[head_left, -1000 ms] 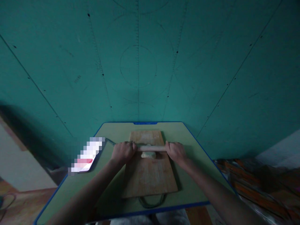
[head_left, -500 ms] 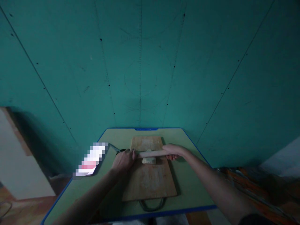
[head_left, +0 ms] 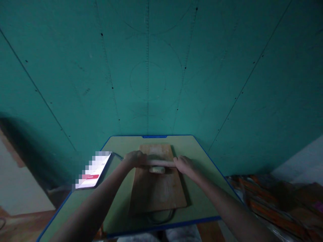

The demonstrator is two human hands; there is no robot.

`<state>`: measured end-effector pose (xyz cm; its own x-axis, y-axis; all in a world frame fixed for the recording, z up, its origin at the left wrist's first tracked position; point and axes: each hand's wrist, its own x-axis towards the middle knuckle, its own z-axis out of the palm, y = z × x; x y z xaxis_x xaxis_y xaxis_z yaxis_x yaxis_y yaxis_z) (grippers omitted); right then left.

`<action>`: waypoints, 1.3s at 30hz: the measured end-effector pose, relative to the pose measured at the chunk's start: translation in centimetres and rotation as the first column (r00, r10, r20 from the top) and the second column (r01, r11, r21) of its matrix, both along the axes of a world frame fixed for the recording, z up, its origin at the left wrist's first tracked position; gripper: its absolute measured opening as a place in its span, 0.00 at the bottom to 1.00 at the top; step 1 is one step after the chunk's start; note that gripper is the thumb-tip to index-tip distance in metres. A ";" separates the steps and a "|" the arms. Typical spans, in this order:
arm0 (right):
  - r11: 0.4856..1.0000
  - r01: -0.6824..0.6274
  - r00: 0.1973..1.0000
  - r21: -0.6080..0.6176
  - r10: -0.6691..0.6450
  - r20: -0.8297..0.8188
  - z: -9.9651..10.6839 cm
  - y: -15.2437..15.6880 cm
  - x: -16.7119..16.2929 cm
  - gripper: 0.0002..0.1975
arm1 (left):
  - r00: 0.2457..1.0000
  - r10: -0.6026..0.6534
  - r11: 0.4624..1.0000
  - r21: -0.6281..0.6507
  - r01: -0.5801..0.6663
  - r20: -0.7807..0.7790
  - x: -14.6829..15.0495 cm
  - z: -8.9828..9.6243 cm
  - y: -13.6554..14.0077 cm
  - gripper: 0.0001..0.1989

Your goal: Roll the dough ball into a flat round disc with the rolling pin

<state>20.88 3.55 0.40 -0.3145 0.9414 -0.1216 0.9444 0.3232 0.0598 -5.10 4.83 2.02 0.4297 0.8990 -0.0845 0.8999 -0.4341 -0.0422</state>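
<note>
A pale rolling pin [head_left: 160, 163] lies crosswise over a wooden cutting board [head_left: 158, 195]. Its left end is gripped by my left hand [head_left: 134, 158], fingers closed round it. Around the other end my right hand [head_left: 184, 164] is wrapped. A small whitish lump of dough [head_left: 157, 170] shows just on the near side of the pin, on the board; the pin hides its far part. The board's dark handle [head_left: 161, 220] points toward me.
The board rests on a small light-green table [head_left: 202, 198] with a blue rim. To the left stands a lit tablet [head_left: 92, 171], partly blurred, with a thin dark tool [head_left: 117, 156] beside it. A green wall [head_left: 161, 84] rises right behind the table.
The rolling pin has levelled out from a slight slant, its left end now higher in view. My right hand's fingers have closed over the top of its end. The view has shifted slightly.
</note>
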 end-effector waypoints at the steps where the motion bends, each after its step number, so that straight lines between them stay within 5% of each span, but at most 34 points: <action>1: 1.000 -0.005 1.000 0.029 0.005 0.003 -0.2 -0.1 0.0 0.14 | 1.000 0.026 1.000 0.014 -0.026 -0.016 0.1 -0.2 -0.4 0.08; 8: 0.982 -0.008 0.999 0.187 0.015 -0.033 -1.5 -0.8 0.3 0.17 | 0.978 0.206 0.962 0.189 -0.198 -0.025 0.5 -1.7 -3.0 0.20; 17: 0.959 0.055 0.990 0.278 -0.016 -0.141 -2.4 -1.2 0.5 0.19 | 0.941 0.320 0.916 0.220 -0.337 0.108 0.8 -2.2 -3.8 0.22; 27: 0.946 0.128 0.969 0.297 -0.056 -0.239 -2.3 -2.3 0.4 0.23 | 0.925 0.349 0.910 0.183 -0.372 0.149 1.2 -1.4 -5.3 0.25; 39: 0.913 -0.019 0.936 0.408 0.160 -0.314 -3.0 -3.3 0.9 0.19 | 0.917 0.313 0.907 0.207 -0.366 0.247 1.3 -1.9 -7.0 0.21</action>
